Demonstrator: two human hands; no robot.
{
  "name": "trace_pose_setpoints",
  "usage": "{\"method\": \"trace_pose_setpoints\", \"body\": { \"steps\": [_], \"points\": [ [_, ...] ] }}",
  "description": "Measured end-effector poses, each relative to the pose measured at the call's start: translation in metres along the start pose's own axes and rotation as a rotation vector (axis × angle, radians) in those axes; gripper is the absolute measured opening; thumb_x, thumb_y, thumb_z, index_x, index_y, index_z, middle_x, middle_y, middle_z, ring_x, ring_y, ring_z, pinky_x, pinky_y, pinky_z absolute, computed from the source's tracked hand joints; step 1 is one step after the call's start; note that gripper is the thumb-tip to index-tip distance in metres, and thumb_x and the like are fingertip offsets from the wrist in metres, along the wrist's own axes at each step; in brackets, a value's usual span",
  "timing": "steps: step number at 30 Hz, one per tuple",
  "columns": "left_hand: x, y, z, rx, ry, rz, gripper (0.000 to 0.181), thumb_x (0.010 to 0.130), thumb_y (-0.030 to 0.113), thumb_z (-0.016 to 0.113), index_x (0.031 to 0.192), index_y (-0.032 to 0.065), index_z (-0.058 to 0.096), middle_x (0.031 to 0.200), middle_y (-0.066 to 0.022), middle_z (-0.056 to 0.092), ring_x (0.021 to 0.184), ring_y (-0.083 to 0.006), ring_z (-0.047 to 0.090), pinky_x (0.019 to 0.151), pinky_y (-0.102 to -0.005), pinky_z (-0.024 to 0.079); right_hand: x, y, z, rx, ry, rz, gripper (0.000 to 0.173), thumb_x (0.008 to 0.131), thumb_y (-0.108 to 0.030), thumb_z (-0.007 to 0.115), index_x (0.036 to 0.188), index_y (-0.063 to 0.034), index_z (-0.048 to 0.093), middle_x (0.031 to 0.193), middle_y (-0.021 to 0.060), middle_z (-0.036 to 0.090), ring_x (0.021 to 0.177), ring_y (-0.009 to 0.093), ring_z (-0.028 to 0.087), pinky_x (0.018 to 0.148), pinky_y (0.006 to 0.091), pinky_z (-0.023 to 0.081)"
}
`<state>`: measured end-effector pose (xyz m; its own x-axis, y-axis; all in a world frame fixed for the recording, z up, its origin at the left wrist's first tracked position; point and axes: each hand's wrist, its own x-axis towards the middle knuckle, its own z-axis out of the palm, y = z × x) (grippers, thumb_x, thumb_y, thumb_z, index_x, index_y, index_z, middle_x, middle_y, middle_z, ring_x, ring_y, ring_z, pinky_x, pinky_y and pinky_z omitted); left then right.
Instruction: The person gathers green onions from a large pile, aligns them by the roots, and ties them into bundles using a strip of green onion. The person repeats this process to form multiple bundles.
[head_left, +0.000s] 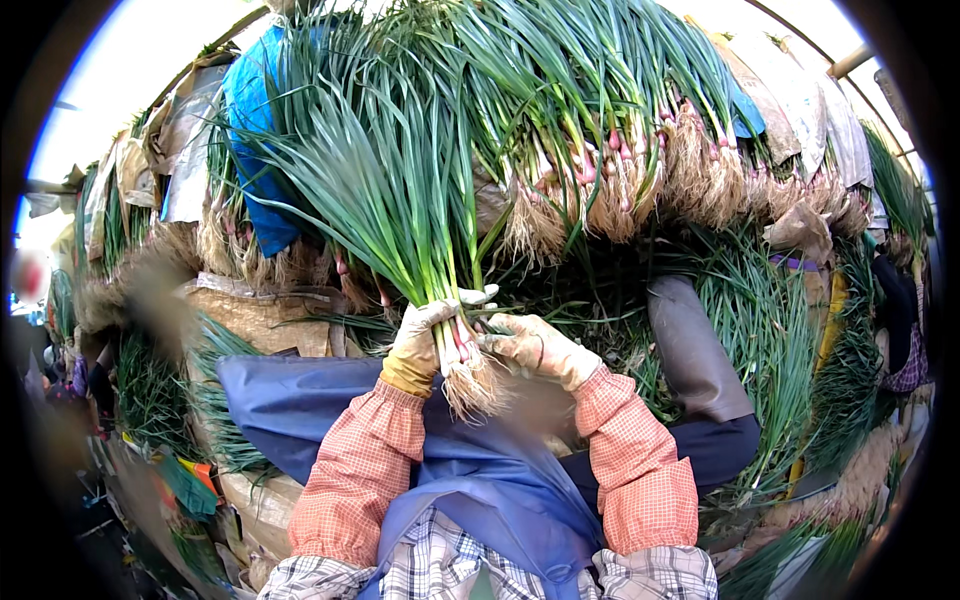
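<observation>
My left hand (420, 337), in a worn pale glove, is closed around the lower stems of a bunch of long green allium plants (420, 255). Their reddish-white bulbs and stringy roots (474, 386) hang below the fist, over a blue apron (465, 442). Close to the right side of the bulbs is my right hand (538, 349), also gloved, its fingers bent towards the stems. A thin leaf or stalk lies by its fingertips; whether they grip it cannot be told.
A long heap of similar plants (600, 127) lies ahead, roots facing me. A blue plastic sheet (259, 150) covers part of it. Loose greens (765, 337) lie at the right beside a dark boot (694, 349). People (900, 322) are partly visible at both sides.
</observation>
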<state>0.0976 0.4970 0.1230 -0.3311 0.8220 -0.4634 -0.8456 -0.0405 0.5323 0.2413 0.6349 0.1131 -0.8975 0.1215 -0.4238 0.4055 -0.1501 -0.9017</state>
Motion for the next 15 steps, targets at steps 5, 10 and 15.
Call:
{"method": "trace_pose_setpoints", "body": {
  "steps": [5,10,15],
  "points": [
    [0.004,-0.004,-0.007,0.078,-0.127,-0.006,0.036,0.080,0.013,0.059,0.106,-0.0124,0.058,0.080,-0.0207,0.063,0.071,-0.0269,0.062,0.078,-0.0347,0.052,0.038,0.026,-0.036,0.467,0.198,-0.022,0.045,0.088,-0.036,0.063,0.112,0.0011,0.054,0.096,0.0105,0.066,0.054,0.013,0.057,0.042,0.0221,0.043],
    [0.006,0.007,-0.009,0.094,-0.092,-0.093,0.028,0.080,0.012,0.057,0.098,-0.0093,0.059,0.082,-0.0237,0.064,0.061,-0.0312,0.064,0.059,-0.0379,0.056,0.065,-0.036,0.009,-0.088,0.407,-0.069,0.038,0.083,-0.021,0.060,0.115,-0.0014,0.057,0.089,0.0193,0.065,0.076,0.029,0.065,0.073,0.0375,0.049],
    [0.006,-0.001,0.011,-0.029,-0.011,0.058,0.027,0.078,0.007,0.060,0.100,-0.0069,0.057,0.080,-0.0222,0.064,0.055,-0.0305,0.062,0.055,-0.0420,0.056,0.060,-0.001,0.018,-0.107,0.700,-0.353,0.016,0.088,-0.019,0.061,0.094,-0.0048,0.060,0.078,0.0151,0.064,0.067,0.027,0.064,0.059,0.0341,0.048]
  ]
}}
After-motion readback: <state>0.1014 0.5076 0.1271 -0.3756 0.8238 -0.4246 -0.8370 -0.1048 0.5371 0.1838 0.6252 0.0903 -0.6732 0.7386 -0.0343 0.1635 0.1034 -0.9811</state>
